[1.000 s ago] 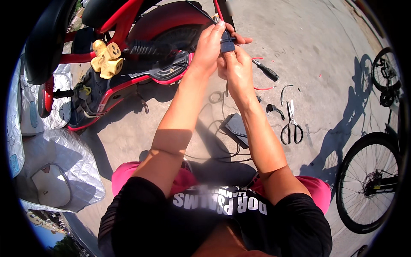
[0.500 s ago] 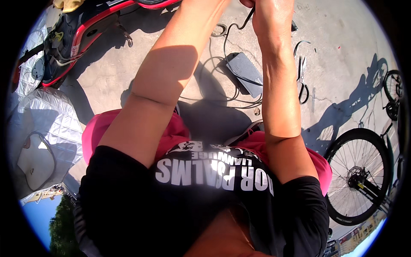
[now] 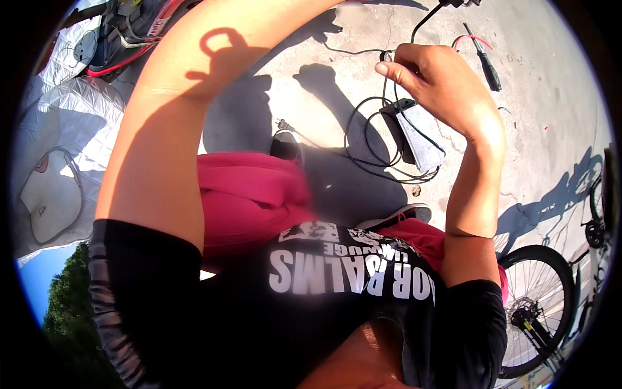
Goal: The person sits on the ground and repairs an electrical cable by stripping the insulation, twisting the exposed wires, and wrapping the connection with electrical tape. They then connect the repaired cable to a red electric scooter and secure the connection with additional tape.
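My left arm reaches up past the top edge, so the left hand is out of view. My right hand is raised over the ground with curled fingers and the thumb sticking out to the left. A black cable rises from behind its knuckles toward the top edge; the hand seems closed on it, though the fingers partly hide the grip. Below the hand lies a grey box with black sides, with loops of black cord around it. A plug rests by my shoe.
A slim dark-handled tool resembling a screwdriver lies right of the hand, beside a thin red wire. A bicycle wheel stands at lower right. A red-trimmed vehicle part and a silver quilted cover are at left.
My left arm has swung left and farther up, its hand beyond the top edge. My right hand has come lower and into fuller view, bent at the elbow. The view has shifted.
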The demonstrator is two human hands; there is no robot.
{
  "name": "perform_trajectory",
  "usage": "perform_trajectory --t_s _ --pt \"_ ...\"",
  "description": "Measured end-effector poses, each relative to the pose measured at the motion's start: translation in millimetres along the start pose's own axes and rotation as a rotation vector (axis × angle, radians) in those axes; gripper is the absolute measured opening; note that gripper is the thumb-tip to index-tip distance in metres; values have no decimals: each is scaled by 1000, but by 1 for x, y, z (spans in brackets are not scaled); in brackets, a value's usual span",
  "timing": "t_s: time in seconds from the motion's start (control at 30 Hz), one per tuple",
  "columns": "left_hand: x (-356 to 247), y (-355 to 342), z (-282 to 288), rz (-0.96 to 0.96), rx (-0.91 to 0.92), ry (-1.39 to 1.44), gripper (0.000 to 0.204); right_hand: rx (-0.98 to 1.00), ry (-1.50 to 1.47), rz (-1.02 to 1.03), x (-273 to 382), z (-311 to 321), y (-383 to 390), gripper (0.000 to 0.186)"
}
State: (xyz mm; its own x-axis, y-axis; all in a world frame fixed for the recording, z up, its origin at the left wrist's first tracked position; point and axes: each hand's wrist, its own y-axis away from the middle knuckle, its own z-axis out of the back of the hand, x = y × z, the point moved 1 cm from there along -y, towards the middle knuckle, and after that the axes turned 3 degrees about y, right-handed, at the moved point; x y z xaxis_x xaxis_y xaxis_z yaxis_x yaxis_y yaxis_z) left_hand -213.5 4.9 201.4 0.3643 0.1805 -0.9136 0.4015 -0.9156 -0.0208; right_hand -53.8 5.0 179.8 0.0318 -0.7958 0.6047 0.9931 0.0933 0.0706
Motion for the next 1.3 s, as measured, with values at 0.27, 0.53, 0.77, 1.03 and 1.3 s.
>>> perform_trajectory --t_s 0.27,0.53,0.77,1.03,1.3 --pt "16 64 61 193 -141 -62 39 314 -271 -87 67 -343 -78 36" --pt "-59 158 93 307 -312 -200 35 141 11 -54 54 -392 -86 23" --pt "-87 200 128 -88 -303 256 48 89 -747 -609 30 -284 -76 31" --pt "-94 167 118 -108 -337 486 65 314 -1257 -248 -6 -192 -89 36" --pt "-103 177 118 -249 -334 530 54 49 -1110 -22 38 -24 -87 37"
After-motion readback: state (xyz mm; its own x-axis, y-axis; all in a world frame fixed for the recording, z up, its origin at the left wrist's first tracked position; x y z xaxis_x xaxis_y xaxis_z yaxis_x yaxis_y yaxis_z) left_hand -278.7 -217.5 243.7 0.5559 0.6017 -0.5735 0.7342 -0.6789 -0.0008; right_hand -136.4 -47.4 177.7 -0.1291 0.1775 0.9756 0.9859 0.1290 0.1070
